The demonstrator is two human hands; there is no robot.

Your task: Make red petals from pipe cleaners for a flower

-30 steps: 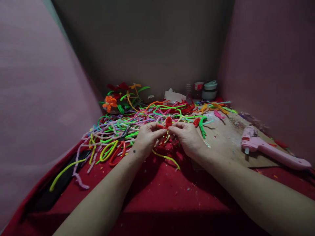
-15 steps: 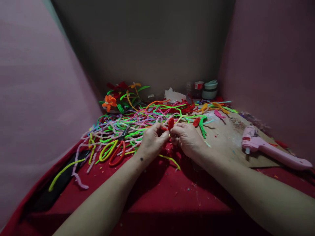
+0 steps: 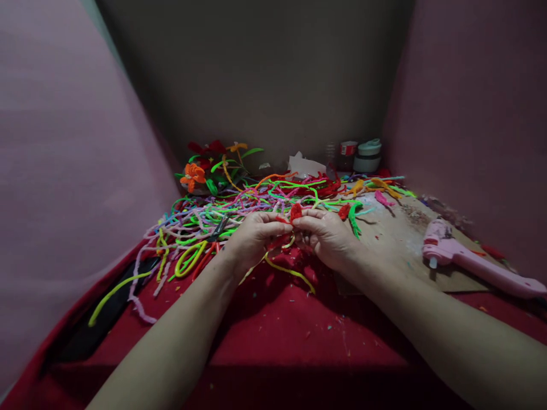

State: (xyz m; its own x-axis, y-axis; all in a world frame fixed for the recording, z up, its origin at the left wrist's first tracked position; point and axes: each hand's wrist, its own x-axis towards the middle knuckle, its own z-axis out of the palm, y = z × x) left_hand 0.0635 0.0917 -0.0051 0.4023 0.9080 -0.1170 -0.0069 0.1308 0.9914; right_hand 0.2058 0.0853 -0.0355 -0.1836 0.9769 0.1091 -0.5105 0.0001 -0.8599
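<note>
A small red pipe cleaner piece (image 3: pixel 296 212), bent into a loop, is pinched between both hands above the front of the table. My left hand (image 3: pixel 256 236) is closed on its left end, thumb against fingers. From the other side my right hand (image 3: pixel 327 234) pinches it, fingers curled. A pale yellow strand (image 3: pixel 289 241) hangs just below the fingertips. Scissors with yellow and red handles (image 3: pixel 191 259) lie left of my left hand, partly covered by it. Behind the hands spreads a heap of coloured pipe cleaners (image 3: pixel 256 199).
A pink glue gun (image 3: pixel 465 256) rests on a board (image 3: pixel 388 250) at right, near a green piece (image 3: pixel 354 219) and a red piece (image 3: pixel 344 212). Pipe cleaner flowers (image 3: pixel 194 177), a white scrap (image 3: pixel 305 166) and a lidded cup (image 3: pixel 367 155) stand at the back.
My left hand has turned flatter, its fingers now pointing right, and covers more of the red scissor handle. The red piece stays pinched between both hands. The view has shifted slightly.
</note>
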